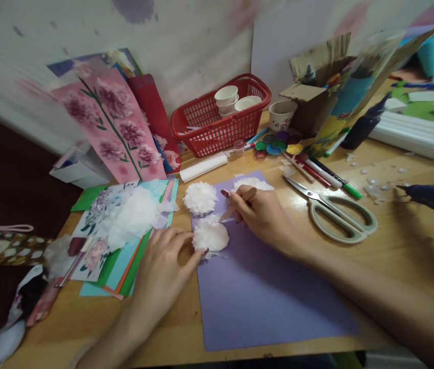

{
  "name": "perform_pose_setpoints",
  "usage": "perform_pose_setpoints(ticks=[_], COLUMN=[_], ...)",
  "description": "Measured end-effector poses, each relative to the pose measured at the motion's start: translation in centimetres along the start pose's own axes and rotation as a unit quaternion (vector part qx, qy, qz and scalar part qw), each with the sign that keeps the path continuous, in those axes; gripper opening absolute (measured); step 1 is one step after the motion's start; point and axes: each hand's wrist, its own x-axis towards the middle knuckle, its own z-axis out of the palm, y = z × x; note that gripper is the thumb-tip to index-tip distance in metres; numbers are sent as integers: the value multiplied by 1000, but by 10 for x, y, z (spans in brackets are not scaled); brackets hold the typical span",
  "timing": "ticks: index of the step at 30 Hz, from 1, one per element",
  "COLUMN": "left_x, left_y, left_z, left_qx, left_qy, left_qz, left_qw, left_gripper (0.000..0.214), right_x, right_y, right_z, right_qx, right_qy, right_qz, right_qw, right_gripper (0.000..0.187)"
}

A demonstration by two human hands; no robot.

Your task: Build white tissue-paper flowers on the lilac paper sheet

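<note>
Left hand touches paper flower; right hand mostly hides its stick.

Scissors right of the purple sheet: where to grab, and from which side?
Take the scissors by the pale green handle loops, coming from the near right. They lie flat, blades slightly apart, tips pointing up-left toward the markers, so the loops face the near edge with bare wood around them. The right hand, nearest, holds a thin stick.
</note>
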Motion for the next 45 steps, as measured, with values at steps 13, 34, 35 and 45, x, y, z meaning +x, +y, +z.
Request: perform_pose_setpoints(ticks=[13, 34, 35, 45], left_x=[-25, -24, -24, 29], left_y=[-10, -9, -10, -54], left_z=[32, 31, 31, -6], left_qx=[126, 132, 133, 94], left_qy=[8, 10, 16, 116], left_qz=[15, 27, 21, -33], left_qw=[992, 991, 991, 988], left_gripper=[57, 56, 54, 24], right_x=[0, -2, -3, -10], right_y=[-2, 0, 1, 1], right_z=[4, -20, -22, -22], right_qx=[51, -29, -29, -47], right_qy=[-15, 66, 77, 131], right_qz=[71, 33, 20, -70], right_qw=[996, 997, 996, 988], right_gripper=[54, 56, 55, 50])
